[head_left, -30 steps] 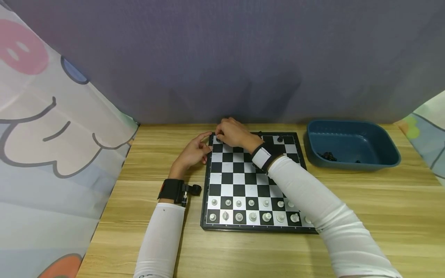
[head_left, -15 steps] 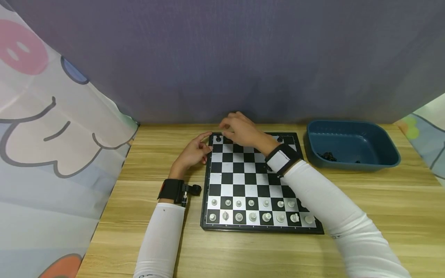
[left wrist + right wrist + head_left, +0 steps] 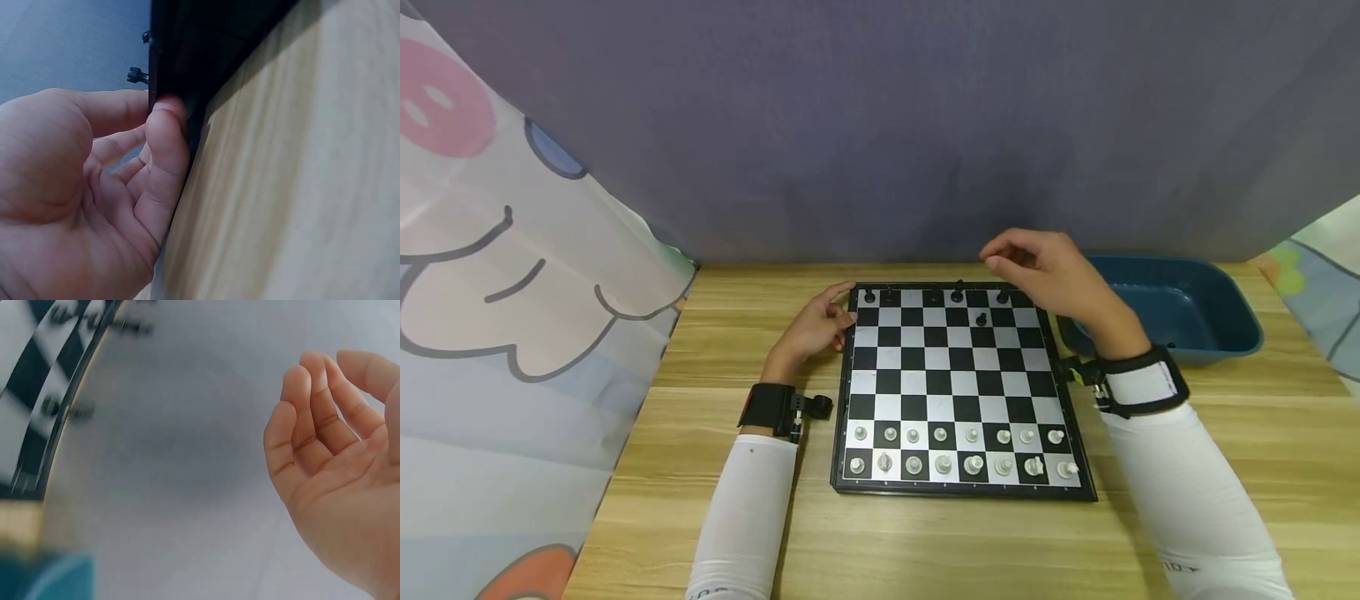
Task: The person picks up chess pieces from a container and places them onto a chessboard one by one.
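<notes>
My left hand (image 3: 814, 329) grips the left edge of the chessboard (image 3: 913, 358) near its far corner. In the left wrist view, the thumb lies over the top face while the fingers (image 3: 164, 147) press the black side. Over the far right corner of the board hangs my right hand (image 3: 1048, 271), its fingers loosely bent and nothing between them. Several black chess pieces (image 3: 957, 293) stand along the far row; one black chess piece (image 3: 981, 319) is a row nearer. White chess pieces (image 3: 943, 463) fill the two near rows.
A dark blue plastic bin (image 3: 1187, 312) stands right of the board, partly hidden by my right hand and wrist. Small dark things show at its bottom. A grey panel (image 3: 880, 150) rises behind the wooden table (image 3: 745, 333).
My right hand has left the far left part of the board, where it was over a black piece, and moved right toward the bin. My left hand has stayed put.
</notes>
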Tool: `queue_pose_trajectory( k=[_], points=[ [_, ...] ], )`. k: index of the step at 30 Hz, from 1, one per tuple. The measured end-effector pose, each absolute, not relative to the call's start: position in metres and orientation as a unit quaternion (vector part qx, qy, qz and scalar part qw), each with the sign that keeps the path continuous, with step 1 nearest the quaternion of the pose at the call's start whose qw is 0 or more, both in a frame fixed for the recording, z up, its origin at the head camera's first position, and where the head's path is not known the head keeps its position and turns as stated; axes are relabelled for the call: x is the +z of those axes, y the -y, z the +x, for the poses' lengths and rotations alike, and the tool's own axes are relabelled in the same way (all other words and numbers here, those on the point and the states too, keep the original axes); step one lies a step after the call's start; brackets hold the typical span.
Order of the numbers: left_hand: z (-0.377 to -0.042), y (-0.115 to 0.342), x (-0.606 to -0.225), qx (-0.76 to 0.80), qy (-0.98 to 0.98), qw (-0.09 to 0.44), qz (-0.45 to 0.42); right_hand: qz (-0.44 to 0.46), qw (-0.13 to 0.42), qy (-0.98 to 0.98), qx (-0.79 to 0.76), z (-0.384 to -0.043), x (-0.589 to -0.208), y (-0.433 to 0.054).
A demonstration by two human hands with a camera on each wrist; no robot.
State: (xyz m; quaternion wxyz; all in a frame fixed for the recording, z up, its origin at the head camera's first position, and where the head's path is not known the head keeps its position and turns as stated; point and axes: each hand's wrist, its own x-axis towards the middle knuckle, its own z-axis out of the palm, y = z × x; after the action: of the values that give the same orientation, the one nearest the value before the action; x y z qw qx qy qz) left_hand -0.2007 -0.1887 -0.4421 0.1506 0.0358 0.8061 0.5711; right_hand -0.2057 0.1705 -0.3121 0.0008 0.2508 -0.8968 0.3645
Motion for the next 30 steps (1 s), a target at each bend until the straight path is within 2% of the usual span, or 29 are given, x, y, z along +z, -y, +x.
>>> queue_pose_trajectory(
  k=[7, 14, 17, 24, 30],
  points=[
    [-0.202, 0.189, -0.442, 0.577, -0.8, 0.158, 0.038, 0.137, 0.04, 0.897, 0.419, -0.194, -0.324, -0.248],
    [-0.2, 0.198, -0.443, 0.57, -0.806, 0.157, 0.028, 0.095, 0.015, 0.922, 0.376, -0.195, -0.336, -0.281],
    [-0.199, 0.2, -0.442, 0.572, -0.805, 0.155, 0.025, 0.083, -0.02, 0.94, 0.331, -0.198, -0.337, -0.287],
    [-0.198, 0.2, -0.44, 0.57, -0.805, 0.163, 0.021, 0.1, -0.167, 0.958, 0.213, -0.208, -0.356, -0.31],
    [-0.196, 0.2, -0.439, 0.57, -0.803, 0.171, 0.021, 0.102, -0.192, 0.959, 0.18, -0.213, -0.376, -0.324]
  ],
)
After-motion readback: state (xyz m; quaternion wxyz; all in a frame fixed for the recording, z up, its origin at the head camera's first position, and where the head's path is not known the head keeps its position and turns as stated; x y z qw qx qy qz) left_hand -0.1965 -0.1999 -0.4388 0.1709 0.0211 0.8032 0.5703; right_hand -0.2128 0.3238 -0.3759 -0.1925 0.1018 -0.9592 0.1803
